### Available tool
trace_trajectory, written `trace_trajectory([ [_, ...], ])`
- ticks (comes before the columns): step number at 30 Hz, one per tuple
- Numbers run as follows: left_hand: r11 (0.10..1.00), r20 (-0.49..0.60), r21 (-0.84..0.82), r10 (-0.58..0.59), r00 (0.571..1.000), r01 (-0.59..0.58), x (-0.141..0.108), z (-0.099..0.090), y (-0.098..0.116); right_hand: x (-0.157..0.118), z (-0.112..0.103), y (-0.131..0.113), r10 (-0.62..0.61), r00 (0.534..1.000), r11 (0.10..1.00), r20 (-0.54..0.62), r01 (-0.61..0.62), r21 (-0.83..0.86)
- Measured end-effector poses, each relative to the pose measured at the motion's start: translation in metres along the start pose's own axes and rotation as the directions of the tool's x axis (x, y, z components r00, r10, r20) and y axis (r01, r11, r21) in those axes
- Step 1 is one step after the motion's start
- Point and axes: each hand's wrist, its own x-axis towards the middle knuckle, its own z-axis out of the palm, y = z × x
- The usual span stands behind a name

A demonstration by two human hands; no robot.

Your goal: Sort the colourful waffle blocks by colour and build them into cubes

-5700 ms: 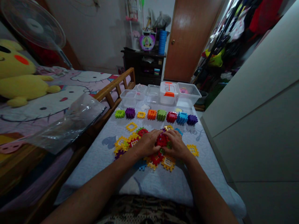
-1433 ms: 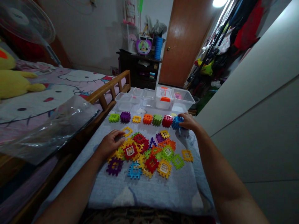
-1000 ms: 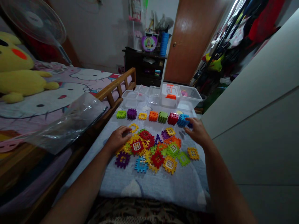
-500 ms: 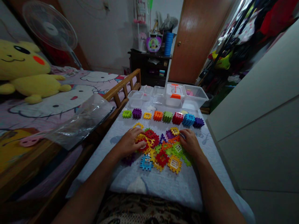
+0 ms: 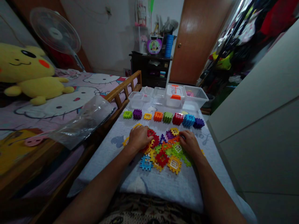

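A loose pile of coloured plastic pieces lies on the cloth-covered table, among them a red piece (image 5: 162, 158), a yellow window piece (image 5: 174, 164) and a blue square piece (image 5: 146, 162). Over the pile's left side is my left hand (image 5: 139, 138), its thumb apart from the fingers; no held piece shows. My right hand (image 5: 188, 140) rests at the pile's right edge, beside a green window piece (image 5: 178, 148), its fingertips bent near orange pieces; what they hold, if anything, is hidden. Behind the pile stands a row of stacks by colour, including red (image 5: 177, 119) and light blue (image 5: 188, 120).
Clear plastic boxes (image 5: 195, 95) and a lidded box with orange clips (image 5: 175, 96) stand at the table's far end. A wooden bed rail (image 5: 121, 86) runs along the left, with a clear plastic bag (image 5: 81, 124) by it. A white cabinet is at right.
My left hand has moved right and slightly up over the pile, uncovering a yellow piece at its left. My right hand has barely moved. The view has shifted slightly.
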Motion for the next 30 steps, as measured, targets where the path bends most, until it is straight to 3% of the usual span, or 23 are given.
trace_trajectory([
  [6, 1.000, -0.037, -0.010, 0.020, 0.999, -0.021, 0.003, 0.001, 0.002, 0.000, 0.000, 0.000, -0.003, 1.000, 1.000, 0.003, 0.003, 0.000],
  [13, 0.956, -0.114, -0.124, 0.254, 0.960, -0.267, 0.006, 0.011, 0.001, 0.001, -0.002, -0.001, -0.001, 1.000, 1.000, -0.006, 0.001, 0.023],
  [19, 0.904, -0.192, -0.223, 0.327, 0.925, -0.366, 0.005, 0.009, 0.006, 0.004, -0.013, -0.019, -0.027, 0.991, 0.998, -0.128, 0.034, 0.051],
  [23, 0.813, -0.275, -0.322, 0.411, 0.869, -0.486, 0.004, 0.009, 0.010, 0.003, -0.018, -0.043, -0.166, 0.986, 0.976, -0.030, 0.168, 0.138],
  [26, 0.762, -0.317, -0.331, 0.465, 0.827, -0.556, 0.002, 0.013, 0.014, 0.002, -0.016, -0.054, -0.209, 0.976, 0.961, 0.053, 0.195, 0.196],
  [30, 0.765, -0.292, -0.318, 0.484, 0.825, -0.561, -0.001, 0.016, 0.019, 0.001, -0.013, -0.058, -0.227, 0.968, 0.954, 0.110, 0.198, 0.225],
])
